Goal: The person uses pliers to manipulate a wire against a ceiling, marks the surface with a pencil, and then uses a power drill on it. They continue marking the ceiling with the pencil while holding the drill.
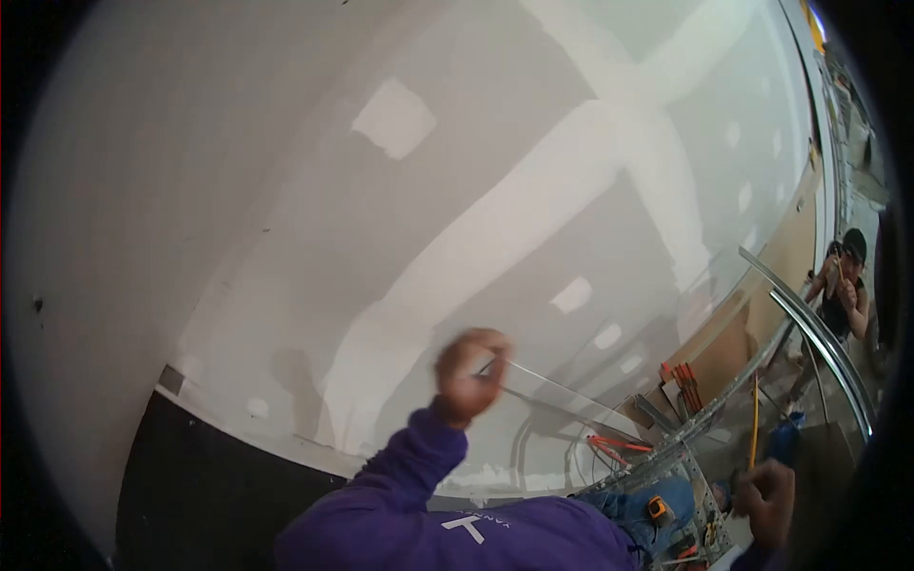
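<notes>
While my left hand (471,376) is raised mid-frame, with the purple sleeve (409,476) coming up from the bottom edge, its fingers are balled tight around one end of a thin metal strip (562,388). The strip runs off to the right, in front of the drywall (381,238). My right hand (766,500) hangs low in the bottom right corner, and tbh it's too blurry to tell whether those fingers grip anything. There's a white Y-ish logo (464,525) on the hoodie, but the small lettering beside it is unreadable.

White drywall wall (286,190), pale taped seams (533,200), curved metal rail (819,333), person standing far right (845,285)
</notes>
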`<act>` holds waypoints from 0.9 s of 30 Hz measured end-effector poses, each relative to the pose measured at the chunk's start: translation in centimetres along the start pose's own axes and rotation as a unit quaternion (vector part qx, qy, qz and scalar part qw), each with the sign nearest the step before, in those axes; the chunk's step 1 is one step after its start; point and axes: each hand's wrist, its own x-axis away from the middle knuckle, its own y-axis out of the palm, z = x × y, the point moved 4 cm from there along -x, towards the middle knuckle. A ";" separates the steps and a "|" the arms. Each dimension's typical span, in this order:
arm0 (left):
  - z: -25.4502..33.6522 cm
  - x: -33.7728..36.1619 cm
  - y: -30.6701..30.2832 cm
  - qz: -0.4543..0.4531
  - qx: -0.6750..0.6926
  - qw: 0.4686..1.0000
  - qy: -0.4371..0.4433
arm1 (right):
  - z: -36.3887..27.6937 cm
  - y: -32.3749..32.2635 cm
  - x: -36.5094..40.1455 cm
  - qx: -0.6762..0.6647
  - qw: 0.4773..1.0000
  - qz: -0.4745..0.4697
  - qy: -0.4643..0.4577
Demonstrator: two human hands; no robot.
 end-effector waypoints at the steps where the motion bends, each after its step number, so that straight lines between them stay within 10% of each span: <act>1: 0.3 -1.5 -3.0 0.089 -0.053 0.993 0.048 | -1.4 2.4 -1.7 0.009 0.999 0.005 -0.035; 5: 4.8 -8.4 -13.4 0.431 -0.089 0.881 0.176 | -2.0 13.6 -7.9 -0.201 0.965 -0.083 -0.146; 14: 14.3 -14.8 -19.4 0.457 -0.310 0.739 0.387 | -10.1 25.8 -15.6 -0.084 0.842 -0.448 -0.289; 19: 19.6 -12.1 -16.1 0.481 -0.397 0.749 0.224 | -9.1 24.3 -16.7 -0.089 0.809 -0.479 -0.329; 24: 12.6 -11.3 -11.5 0.386 -0.256 0.885 0.045 | -5.7 26.4 -20.3 -0.132 0.763 -0.538 -0.333; 27: 11.9 -12.9 -9.7 0.403 -0.249 0.880 0.037 | -6.9 25.5 -21.0 -0.115 0.735 -0.584 -0.326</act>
